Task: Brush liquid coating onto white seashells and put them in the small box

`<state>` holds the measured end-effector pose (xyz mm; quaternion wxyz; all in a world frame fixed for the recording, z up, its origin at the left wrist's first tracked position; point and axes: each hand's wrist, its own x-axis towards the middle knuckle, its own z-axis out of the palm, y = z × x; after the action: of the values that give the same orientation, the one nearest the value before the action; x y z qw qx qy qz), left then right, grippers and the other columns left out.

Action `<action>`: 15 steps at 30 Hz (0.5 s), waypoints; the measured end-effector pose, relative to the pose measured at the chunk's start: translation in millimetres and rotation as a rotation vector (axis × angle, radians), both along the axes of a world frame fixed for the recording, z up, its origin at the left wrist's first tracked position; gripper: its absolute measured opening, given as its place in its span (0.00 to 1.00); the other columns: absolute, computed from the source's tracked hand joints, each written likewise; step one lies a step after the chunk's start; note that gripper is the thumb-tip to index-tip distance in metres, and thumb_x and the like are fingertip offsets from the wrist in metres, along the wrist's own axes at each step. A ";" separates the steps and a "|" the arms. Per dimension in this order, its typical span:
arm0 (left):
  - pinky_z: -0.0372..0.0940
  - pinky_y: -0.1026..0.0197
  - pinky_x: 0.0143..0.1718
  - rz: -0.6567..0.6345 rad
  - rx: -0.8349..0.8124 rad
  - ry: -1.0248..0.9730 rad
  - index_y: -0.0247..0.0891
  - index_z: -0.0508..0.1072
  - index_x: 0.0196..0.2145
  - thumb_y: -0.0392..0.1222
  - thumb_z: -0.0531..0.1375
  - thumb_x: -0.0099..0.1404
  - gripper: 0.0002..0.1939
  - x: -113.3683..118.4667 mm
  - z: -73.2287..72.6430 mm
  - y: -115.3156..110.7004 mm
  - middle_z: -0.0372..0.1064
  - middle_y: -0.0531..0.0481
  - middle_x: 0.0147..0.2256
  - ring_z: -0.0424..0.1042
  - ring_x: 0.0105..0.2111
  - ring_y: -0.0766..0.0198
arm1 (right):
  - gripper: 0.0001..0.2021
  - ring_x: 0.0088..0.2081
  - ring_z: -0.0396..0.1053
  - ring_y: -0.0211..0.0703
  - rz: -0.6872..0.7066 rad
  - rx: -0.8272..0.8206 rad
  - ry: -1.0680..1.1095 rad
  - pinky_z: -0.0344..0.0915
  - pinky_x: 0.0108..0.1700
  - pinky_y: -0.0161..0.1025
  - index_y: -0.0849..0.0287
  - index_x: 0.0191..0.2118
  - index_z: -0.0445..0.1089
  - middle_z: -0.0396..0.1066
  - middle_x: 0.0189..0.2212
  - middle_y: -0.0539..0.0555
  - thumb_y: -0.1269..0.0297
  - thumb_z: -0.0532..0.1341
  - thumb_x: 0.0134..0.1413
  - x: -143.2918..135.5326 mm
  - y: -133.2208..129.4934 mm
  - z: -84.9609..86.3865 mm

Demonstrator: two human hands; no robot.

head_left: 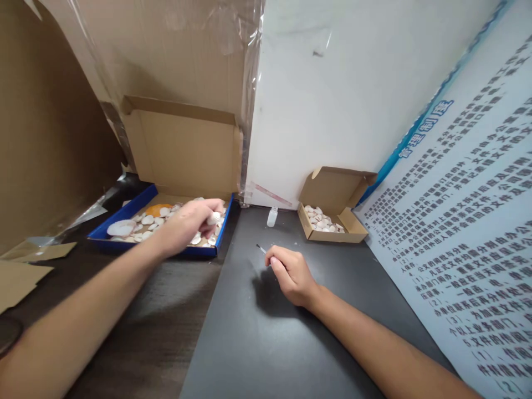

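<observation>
Over the right part of a blue-sided cardboard box, my left hand pinches a small white shell between thumb and fingers. White shells in several sizes and one orange shell lie in that box. My right hand is closed above the grey tabletop, gripping a thin brush. Its dark tip points up and left, and its handle is hidden in my fingers. Just beyond the brush stands a small whitish bottle, upright and apart from both hands.
A smaller brown cardboard box with an open lid holds more white shells at the back right. Cardboard pieces lie at the left. A white wall and a printed poster border the grey tabletop.
</observation>
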<state>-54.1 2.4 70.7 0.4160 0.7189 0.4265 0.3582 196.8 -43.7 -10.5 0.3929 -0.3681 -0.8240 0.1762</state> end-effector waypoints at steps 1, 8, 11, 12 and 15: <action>0.52 0.63 0.24 0.046 0.005 0.097 0.40 0.60 0.23 0.43 0.50 0.58 0.08 -14.5 5.3 5.2 0.58 0.54 0.17 0.56 0.20 0.65 | 0.11 0.27 0.63 0.39 0.001 0.004 0.007 0.58 0.32 0.35 0.57 0.31 0.63 0.65 0.25 0.49 0.69 0.48 0.62 0.1 0.2 -0.5; 0.54 0.64 0.25 0.080 -0.114 0.388 0.41 0.72 0.32 0.49 0.57 0.57 0.11 -66.9 -2.0 40.5 0.58 0.55 0.20 0.58 0.22 0.64 | 0.10 0.27 0.62 0.39 0.005 -0.007 0.036 0.58 0.32 0.35 0.57 0.33 0.64 0.64 0.26 0.49 0.69 0.48 0.63 0.3 0.4 -2.4; 0.57 0.63 0.27 0.156 -0.132 0.380 0.41 0.72 0.41 0.52 0.58 0.56 0.17 -69.2 -2.0 48.0 0.65 0.52 0.27 0.64 0.25 0.61 | 0.10 0.28 0.62 0.39 0.000 -0.016 0.058 0.59 0.33 0.35 0.57 0.34 0.63 0.64 0.26 0.49 0.69 0.48 0.64 -0.2 0.6 -1.8; 0.58 0.63 0.27 0.172 -0.130 0.402 0.41 0.72 0.41 0.52 0.58 0.56 0.18 -71.5 -0.6 48.1 0.67 0.51 0.29 0.65 0.27 0.61 | 0.10 0.28 0.62 0.39 -0.002 -0.018 0.064 0.59 0.33 0.35 0.57 0.34 0.63 0.64 0.27 0.50 0.69 0.48 0.64 -0.3 0.7 -1.7; 0.58 0.65 0.27 0.142 -0.098 0.486 0.39 0.74 0.30 0.50 0.59 0.56 0.12 -85.6 2.3 42.2 0.68 0.51 0.26 0.65 0.26 0.62 | 0.10 0.29 0.63 0.39 0.001 -0.020 0.068 0.59 0.33 0.35 0.57 0.34 0.63 0.64 0.27 0.49 0.69 0.48 0.64 -0.1 1.3 -2.1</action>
<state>-139.7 44.5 73.1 0.3092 0.7311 0.5803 0.1821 196.7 -42.4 -12.7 0.4168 -0.3655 -0.8086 0.1970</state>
